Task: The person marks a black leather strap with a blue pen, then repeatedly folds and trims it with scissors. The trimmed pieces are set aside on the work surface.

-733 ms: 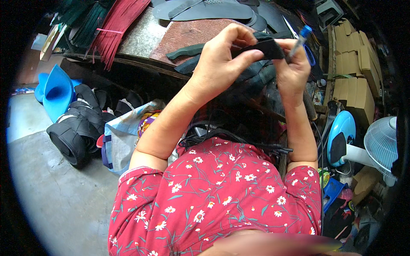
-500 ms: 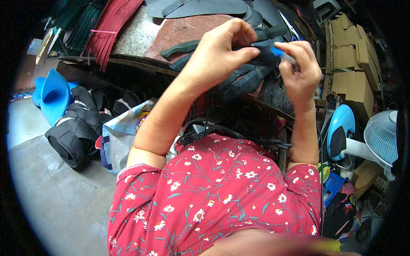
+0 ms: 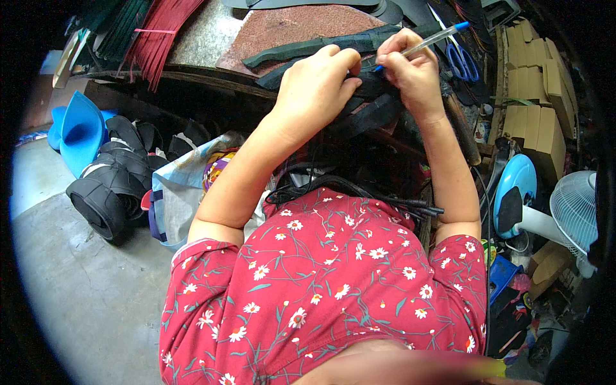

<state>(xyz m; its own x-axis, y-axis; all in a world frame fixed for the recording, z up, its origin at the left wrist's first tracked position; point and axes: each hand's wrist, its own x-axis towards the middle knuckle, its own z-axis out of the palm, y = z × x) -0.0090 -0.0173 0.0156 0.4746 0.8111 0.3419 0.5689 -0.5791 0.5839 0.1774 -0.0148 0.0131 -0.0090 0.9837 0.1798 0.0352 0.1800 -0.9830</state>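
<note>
My left hand [image 3: 317,86] presses down on a dark strip of material [image 3: 375,109] lying at the near edge of the workbench. My right hand [image 3: 414,74] holds a clear pen with a blue cap [image 3: 436,40], its tip touching the dark strip right beside my left fingers. A long dark green curved piece [image 3: 308,46] lies just beyond my hands on a reddish-brown sheet [image 3: 282,29].
Blue-handled scissors [image 3: 461,61] lie right of my hands, beside stacked cardboard boxes [image 3: 536,96]. Red and green strips [image 3: 151,32] lie at the far left. On the floor: black rolled straps [image 3: 106,192], a blue funnel-shaped thing [image 3: 77,131], a cloth bag [image 3: 179,186], a small white fan [image 3: 574,208].
Both hands have lowered onto the bench with the dark strip. The pen has turned in my right hand and its tip has come down onto the strip.
</note>
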